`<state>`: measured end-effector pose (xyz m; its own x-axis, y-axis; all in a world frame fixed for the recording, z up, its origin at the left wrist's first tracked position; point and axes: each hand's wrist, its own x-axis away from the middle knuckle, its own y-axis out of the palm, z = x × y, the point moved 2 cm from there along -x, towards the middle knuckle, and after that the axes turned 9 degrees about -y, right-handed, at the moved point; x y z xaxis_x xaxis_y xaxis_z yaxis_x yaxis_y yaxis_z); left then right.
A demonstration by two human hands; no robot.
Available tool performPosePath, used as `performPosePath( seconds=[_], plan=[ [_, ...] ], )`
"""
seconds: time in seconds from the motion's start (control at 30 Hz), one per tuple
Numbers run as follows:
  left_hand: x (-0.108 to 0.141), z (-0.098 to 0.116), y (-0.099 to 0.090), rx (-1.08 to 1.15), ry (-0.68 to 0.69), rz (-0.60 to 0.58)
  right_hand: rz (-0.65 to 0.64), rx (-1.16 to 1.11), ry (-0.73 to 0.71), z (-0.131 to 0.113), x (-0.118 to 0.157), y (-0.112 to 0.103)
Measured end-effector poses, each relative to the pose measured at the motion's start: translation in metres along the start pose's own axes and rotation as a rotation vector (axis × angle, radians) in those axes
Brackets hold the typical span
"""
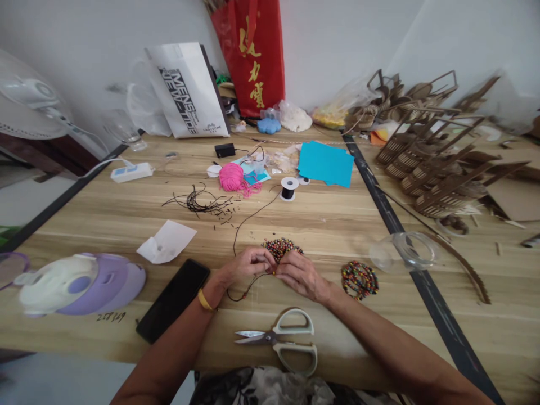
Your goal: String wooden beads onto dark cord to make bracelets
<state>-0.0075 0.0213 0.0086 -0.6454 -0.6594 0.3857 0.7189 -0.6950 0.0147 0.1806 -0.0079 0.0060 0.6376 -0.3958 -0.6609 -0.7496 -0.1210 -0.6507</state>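
Observation:
My left hand is closed in a pinch on a thin dark cord, which runs from a black spool. Close beside it, my right hand pinches a small yellowish bead at the cord. A few reddish beads sit on the cord's loop below my left hand. Just behind my fingers lies a pile of multicoloured beads. Strung beads lie coiled to the right of my right hand.
White-handled scissors lie near the front edge, a black phone left of them. Further back are black cord pieces, pink yarn and blue sheets. Small woven baskets stand at the right.

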Motion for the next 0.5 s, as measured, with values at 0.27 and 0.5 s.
performPosePath(
  seconds=[0.27, 0.5],
  plan=[
    [-0.0012, 0.0013, 0.0041, 0.023, 0.050, -0.061, -0.043, -0.036, 0.011, -0.0009, -0.0004, 0.0002],
    [0.0002, 0.0033, 0.0035, -0.009, 0.021, -0.050, -0.029, -0.025, -0.004, 0.0007, 0.0008, 0.0014]
  ],
)
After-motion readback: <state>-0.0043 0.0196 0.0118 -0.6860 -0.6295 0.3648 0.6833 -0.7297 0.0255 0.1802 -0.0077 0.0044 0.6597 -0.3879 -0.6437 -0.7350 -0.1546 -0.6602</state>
